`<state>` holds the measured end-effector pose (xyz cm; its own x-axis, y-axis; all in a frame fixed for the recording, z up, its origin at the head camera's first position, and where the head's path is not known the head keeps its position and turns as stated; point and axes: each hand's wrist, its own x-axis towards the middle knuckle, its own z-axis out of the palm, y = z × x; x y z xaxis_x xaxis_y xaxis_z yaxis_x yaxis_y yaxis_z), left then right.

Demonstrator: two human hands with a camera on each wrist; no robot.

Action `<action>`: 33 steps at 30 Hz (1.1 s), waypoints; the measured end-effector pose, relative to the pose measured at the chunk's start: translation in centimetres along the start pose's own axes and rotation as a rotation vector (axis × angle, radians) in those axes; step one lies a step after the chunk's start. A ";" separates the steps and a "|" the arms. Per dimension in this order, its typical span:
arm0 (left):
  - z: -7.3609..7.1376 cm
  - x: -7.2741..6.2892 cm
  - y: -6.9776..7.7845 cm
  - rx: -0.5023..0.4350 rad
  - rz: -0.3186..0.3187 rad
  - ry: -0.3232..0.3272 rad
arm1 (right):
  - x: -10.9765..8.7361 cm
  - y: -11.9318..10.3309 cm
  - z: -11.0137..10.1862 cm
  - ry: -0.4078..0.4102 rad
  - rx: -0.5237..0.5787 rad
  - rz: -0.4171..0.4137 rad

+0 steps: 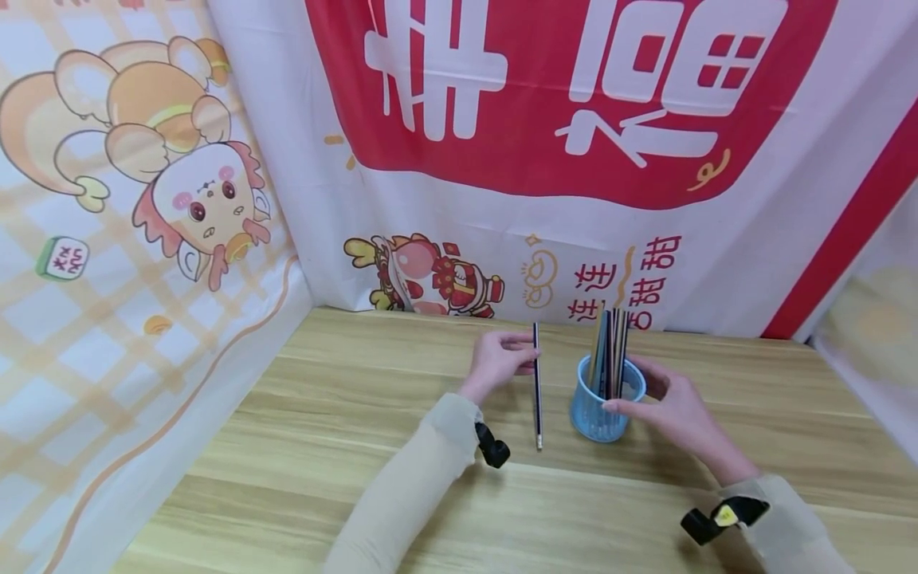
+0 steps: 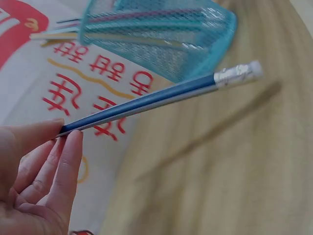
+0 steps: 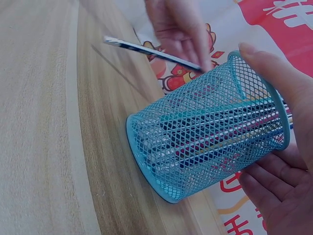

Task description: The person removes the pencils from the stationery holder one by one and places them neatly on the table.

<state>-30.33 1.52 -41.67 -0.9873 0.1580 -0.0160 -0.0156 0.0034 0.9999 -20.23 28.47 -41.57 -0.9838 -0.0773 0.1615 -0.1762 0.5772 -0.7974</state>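
My left hand [image 1: 498, 363] pinches a dark blue-and-white striped pencil [image 1: 538, 391] between thumb and fingertips, near one end. Its white eraser end with a silver band points down toward me, and in the left wrist view a shadow lies apart from the pencil [image 2: 146, 102], so it hangs above the table. To the right stands a light blue mesh pencil cup [image 1: 595, 422], upright on the table. Several pencils [image 1: 608, 351] lean in it, eraser ends at the bottom. My right hand [image 1: 677, 410] holds the cup by its rim, thumb on the near side, fingers behind.
The wood-grain table [image 1: 287, 478] reaches back to a white cloth [image 1: 272, 119] printed with red shapes and characters. A checkered cartoon cloth [image 1: 43, 343] covers the left side. Black wrist cameras [image 1: 491, 446] are strapped at both cuffs.
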 end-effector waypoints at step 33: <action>1.8 1.8 -3.5 0.349 -0.131 0.120 | 0.1 0.0 -0.1 -0.001 0.008 0.005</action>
<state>-31.79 3.58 -45.20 -0.9924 0.0174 -0.1222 -0.1081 0.3552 0.9285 -20.34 28.52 -41.53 -0.9848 -0.0750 0.1568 -0.1713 0.5709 -0.8029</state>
